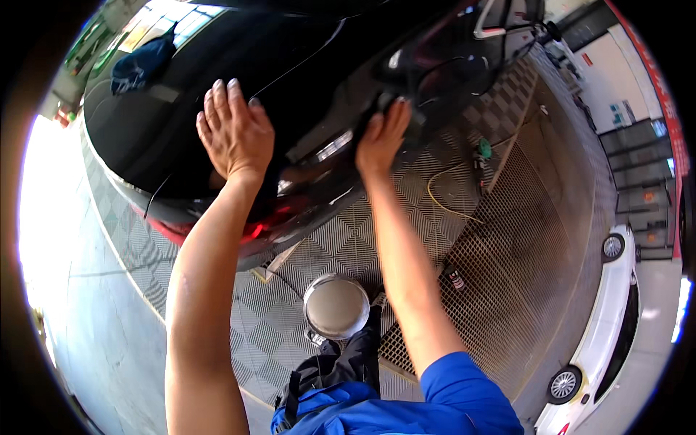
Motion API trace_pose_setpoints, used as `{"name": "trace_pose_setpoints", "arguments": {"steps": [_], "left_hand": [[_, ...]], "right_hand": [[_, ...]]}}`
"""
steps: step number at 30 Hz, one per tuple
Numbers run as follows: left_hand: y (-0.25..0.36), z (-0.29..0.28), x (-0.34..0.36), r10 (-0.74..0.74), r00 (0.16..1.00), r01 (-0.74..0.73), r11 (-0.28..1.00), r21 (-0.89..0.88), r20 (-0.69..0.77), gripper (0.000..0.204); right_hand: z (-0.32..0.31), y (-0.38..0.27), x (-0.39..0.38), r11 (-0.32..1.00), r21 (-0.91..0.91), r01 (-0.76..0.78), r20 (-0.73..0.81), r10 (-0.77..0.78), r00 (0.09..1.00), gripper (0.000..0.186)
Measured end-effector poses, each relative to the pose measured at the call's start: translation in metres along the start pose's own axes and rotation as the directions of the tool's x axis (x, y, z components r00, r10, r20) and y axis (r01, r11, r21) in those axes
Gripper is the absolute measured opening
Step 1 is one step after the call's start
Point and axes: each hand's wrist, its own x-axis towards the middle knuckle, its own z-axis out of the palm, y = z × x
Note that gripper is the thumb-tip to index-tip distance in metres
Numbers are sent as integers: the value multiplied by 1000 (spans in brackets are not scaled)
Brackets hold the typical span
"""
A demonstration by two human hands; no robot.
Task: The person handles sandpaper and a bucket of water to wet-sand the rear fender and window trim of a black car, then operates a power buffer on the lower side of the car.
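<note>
Under both arms is a glossy black car [304,94], its rear corner with a red tail light [254,232] nearest me. My left hand [233,138] lies flat against the dark bodywork, fingers stretched out and slightly spread, holding nothing. Further right, my right hand [383,138] reaches to the car's side with straight fingers, slightly blurred. A dark patch surrounds its fingertips; I cannot tell whether it is a reflection or a cloth. A crumpled dark blue cloth [143,61] rests on the car, beyond my left hand.
A round-topped stool [336,306] stands by my legs. On the floor grating [522,239] are a small bottle [454,278] and, farther off, a tool with a green end [482,156] near a yellow cable [435,196]. A white car [598,326] is parked at right.
</note>
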Motion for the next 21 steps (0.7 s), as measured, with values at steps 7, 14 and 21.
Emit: {"name": "trace_pose_setpoints", "arguments": {"steps": [7,14,21], "left_hand": [[8,3,8,29,999,-30,999,36,14,48],[-6,8,5,47,998,-45,998,54,-35,48],[-22,34,0,151,978,-149,989,24,-142,48]], "right_hand": [[-28,8,11,994,-72,85,151,-73,986,59],[-87,-6,2,641,594,-486,307,377,874,54],[-167,27,-115,-216,638,-739,741,435,512,59]]}}
